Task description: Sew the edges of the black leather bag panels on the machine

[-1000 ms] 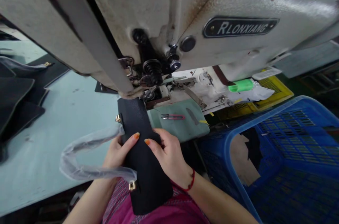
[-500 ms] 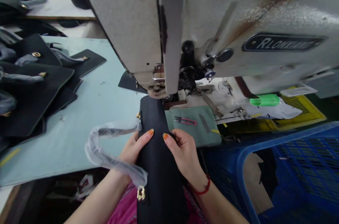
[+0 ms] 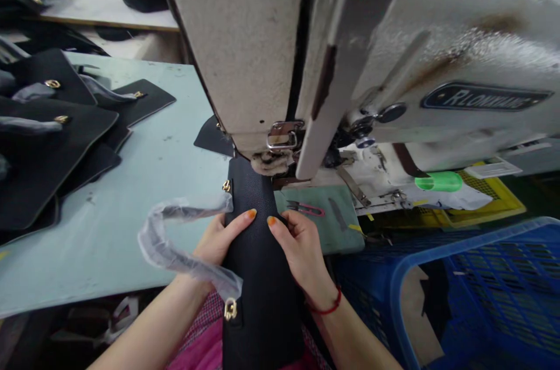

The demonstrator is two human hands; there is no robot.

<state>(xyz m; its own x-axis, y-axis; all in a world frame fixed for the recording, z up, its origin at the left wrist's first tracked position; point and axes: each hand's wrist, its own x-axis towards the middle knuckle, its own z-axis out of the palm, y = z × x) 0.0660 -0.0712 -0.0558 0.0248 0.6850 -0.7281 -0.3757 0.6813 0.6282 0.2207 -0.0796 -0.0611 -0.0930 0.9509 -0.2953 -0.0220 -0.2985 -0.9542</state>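
Note:
A black leather bag panel [image 3: 256, 276] lies lengthwise in front of me, its far end under the head of the sewing machine [image 3: 245, 55]. My left hand [image 3: 221, 238] grips its left edge, thumb on top and fingers underneath. On the right edge, my right hand [image 3: 301, 247] pinches the leather between thumb and curled fingers. A plastic-wrapped handle [image 3: 164, 241] loops out to the left over my left wrist, joined to the panel by two gold buckles [image 3: 231, 309]. The needle area is hidden behind the machine head.
Several black bag pieces [image 3: 56, 142] with wrapped handles are piled on the pale table [image 3: 161, 183] at left. Pink thread snips [image 3: 306, 208] lie on a green pad right of the panel. A blue plastic basket [image 3: 398, 288] stands at lower right, near a yellow crate [image 3: 503, 201].
The view has shifted, so the machine head appears larger and further right. Both hands keep the same grip on the panel, which has barely moved.

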